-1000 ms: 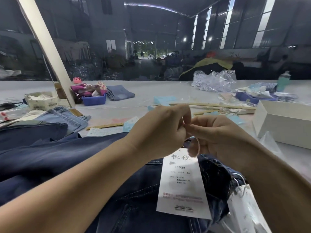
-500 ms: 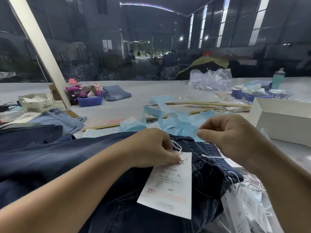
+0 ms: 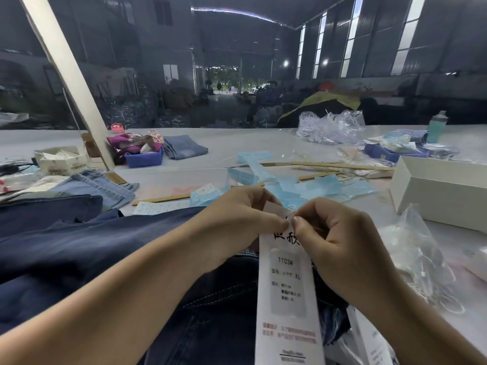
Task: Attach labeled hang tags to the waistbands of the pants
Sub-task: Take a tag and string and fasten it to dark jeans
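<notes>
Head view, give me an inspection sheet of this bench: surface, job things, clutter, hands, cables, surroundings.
Surface: pale table, crowded.
Job's things: white tag marked 1103, XL, held over dark jeans; more tags lower right.
Clutter: blue strips, blue bin, white box, plastic bags, bottle, folded jeans.
Grippers: left hand and right hand pinch the tag's top.
Cables: nothing seen.
Surroundings: dim warehouse, slanted beam.

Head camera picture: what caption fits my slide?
Both hands, left hand and right hand, pinch a white hang tag above dark jeans.
</notes>
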Available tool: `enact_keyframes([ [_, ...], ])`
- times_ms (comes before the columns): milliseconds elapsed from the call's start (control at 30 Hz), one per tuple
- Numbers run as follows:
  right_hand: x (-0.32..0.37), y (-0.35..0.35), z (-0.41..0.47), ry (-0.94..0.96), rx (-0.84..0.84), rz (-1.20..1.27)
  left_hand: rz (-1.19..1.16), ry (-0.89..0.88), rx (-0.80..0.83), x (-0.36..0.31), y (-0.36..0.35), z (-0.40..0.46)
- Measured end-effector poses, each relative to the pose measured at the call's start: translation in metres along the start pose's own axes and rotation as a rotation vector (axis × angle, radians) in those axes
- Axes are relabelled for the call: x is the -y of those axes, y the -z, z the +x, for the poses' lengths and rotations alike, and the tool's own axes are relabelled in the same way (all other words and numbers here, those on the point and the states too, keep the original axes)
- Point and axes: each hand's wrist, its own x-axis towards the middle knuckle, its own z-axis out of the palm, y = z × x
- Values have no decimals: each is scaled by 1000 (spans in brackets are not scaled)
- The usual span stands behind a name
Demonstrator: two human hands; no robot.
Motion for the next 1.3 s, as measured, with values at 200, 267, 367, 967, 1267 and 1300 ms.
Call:
enact_keyframes([
  [200,3,-3,-9,16,-69,-25,-91,-39,31,1,-7,-6],
  [267,2,-2,-13,3,-63,-6,-117,-38,60,2,-8,-8],
  [367,-2,-1,-17,-13,-71,4,-127,-33,85,3,-8,-11],
  [967,-14,6,-36,-124,-144,169,262,-147,74,-8,-30,4],
  [1267,-18,39,-20,-192,60,499,609,-500,113,-25,-54,11],
  [1300,-19,39,-19,-230,93,586,581,-495,111,-26,-53,12],
])
